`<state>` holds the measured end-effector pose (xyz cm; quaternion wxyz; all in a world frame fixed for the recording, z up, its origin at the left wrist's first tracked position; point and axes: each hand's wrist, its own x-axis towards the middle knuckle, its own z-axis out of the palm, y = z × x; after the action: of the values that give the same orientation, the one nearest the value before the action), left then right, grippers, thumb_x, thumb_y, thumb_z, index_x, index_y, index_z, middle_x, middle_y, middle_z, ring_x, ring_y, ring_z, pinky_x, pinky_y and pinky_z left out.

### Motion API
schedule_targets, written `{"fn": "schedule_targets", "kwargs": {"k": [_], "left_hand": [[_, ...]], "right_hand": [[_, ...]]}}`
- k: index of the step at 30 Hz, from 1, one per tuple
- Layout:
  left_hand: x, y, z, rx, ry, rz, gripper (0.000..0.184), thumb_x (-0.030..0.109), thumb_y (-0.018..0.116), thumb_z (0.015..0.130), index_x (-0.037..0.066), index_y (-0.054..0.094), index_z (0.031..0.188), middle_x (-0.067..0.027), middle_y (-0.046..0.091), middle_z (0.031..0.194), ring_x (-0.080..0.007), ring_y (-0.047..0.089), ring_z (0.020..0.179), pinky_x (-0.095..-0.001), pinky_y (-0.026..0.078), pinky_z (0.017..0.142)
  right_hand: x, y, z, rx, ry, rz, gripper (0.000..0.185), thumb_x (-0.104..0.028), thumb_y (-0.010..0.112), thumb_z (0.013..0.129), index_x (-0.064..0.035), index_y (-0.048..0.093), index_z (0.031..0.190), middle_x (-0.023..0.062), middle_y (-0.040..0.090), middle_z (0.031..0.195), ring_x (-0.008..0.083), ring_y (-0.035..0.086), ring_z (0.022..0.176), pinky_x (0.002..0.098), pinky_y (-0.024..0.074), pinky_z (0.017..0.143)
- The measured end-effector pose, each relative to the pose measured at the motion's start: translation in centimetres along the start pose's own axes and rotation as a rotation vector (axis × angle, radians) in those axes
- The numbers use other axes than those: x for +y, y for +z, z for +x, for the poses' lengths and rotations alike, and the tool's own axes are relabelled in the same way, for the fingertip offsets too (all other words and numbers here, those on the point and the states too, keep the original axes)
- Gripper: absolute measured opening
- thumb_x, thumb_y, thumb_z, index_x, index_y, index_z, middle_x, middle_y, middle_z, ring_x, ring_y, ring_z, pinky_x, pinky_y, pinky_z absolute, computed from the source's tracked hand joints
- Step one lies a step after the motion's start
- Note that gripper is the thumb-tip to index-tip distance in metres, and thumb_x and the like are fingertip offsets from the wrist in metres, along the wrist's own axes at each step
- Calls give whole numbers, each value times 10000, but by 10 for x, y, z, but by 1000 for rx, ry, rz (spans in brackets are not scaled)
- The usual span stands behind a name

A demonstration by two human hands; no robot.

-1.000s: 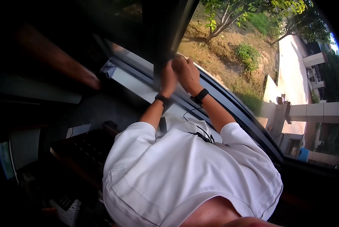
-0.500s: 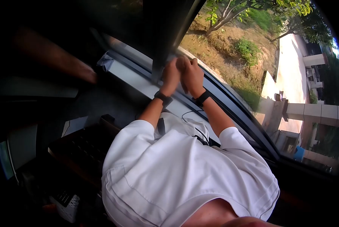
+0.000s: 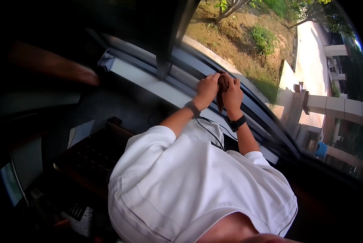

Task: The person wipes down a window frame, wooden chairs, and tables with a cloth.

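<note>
Close together over the window track are my left hand and my right hand. Between them hangs a dark brown cloth, bunched at the top and pointed at its lower end. The fingers of both hands are closed on the cloth. Each wrist wears a black band. Just beyond the hands runs the grey window frame, with the white sill on the near side. Black cables lie over light fabric below my wrists.
A crumpled grey cloth rests at the sill's left part. A dark upright frame post stands left of my hands. Dark furniture and a screen are at the lower left. Outside are shrubs, soil and a paved path.
Both hands have moved right and slightly down along the window track, away from the upright post. The brown cloth between them now shows clearly. The view has shifted slightly.
</note>
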<state>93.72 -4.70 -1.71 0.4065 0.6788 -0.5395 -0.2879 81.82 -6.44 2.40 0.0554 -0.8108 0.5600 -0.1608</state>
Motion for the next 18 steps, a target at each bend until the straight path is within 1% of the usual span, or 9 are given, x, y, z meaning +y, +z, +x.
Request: {"fn": "schedule_targets", "kwargs": {"k": [3, 5, 6, 7, 10, 11, 14, 18], "left_hand": [[5, 6, -1, 15, 6, 2, 203, 86, 593, 867, 108, 636, 1064, -135, 694, 976, -378, 659, 910, -474, 534, 745], [-4, 7, -2, 55, 20, -28, 201, 89, 602, 866, 105, 637, 1064, -133, 695, 976, -373, 659, 922, -466, 536, 752], [-6, 0, -3, 77, 28, -38, 200, 91, 607, 866, 104, 637, 1064, -132, 695, 976, -371, 659, 928, -462, 537, 755], [-4, -9, -4, 83, -31, 9, 196, 98, 621, 867, 100, 643, 1062, -130, 698, 962, -363, 659, 940, -436, 541, 763], [-16, -32, -5, 157, -43, 1, 183, 108, 628, 872, 89, 647, 1053, -125, 703, 955, -361, 665, 920, -422, 542, 754], [-16, -39, -6, 176, -67, 13, 175, 85, 634, 870, 74, 642, 1045, -133, 707, 962, -349, 678, 918, -407, 544, 757], [-24, -44, -9, 195, -47, -30, 205, 48, 630, 868, 65, 639, 1072, -152, 708, 984, -334, 689, 932, -391, 546, 766], [-17, -36, -12, 190, -2, -54, 252, 20, 621, 868, 62, 636, 1116, -164, 710, 997, -337, 690, 952, -376, 545, 783]], "right_hand": [[8, 1, -5, 30, -4, 34, 475, -69, 645, 847, -186, 617, 1307, 126, 550, 982, 343, 634, 710, 421, 522, 598], [6, 8, -1, 64, -57, 89, 462, -74, 645, 851, -179, 620, 1301, 128, 552, 986, 343, 639, 717, 421, 523, 601], [0, 10, 1, 82, -84, 121, 456, -76, 646, 853, -175, 622, 1298, 129, 553, 989, 343, 641, 720, 421, 524, 602], [-8, 11, 4, 53, -64, 168, 508, -11, 655, 817, -180, 621, 1295, 138, 556, 994, 357, 631, 759, 423, 510, 632], [-29, 17, 15, 55, -167, 286, 505, -15, 652, 820, -179, 620, 1297, 141, 564, 984, 355, 636, 780, 428, 514, 640], [-34, 20, 18, 45, -175, 303, 496, -19, 644, 824, -182, 625, 1292, 141, 573, 989, 353, 641, 793, 426, 518, 647], [-40, 25, 19, 57, -175, 372, 486, -22, 638, 828, -185, 631, 1285, 139, 577, 997, 349, 643, 800, 418, 523, 651], [-31, 18, 9, 49, -97, 446, 522, -21, 655, 812, -193, 626, 1304, 129, 574, 1007, 348, 643, 809, 419, 530, 659]]}}
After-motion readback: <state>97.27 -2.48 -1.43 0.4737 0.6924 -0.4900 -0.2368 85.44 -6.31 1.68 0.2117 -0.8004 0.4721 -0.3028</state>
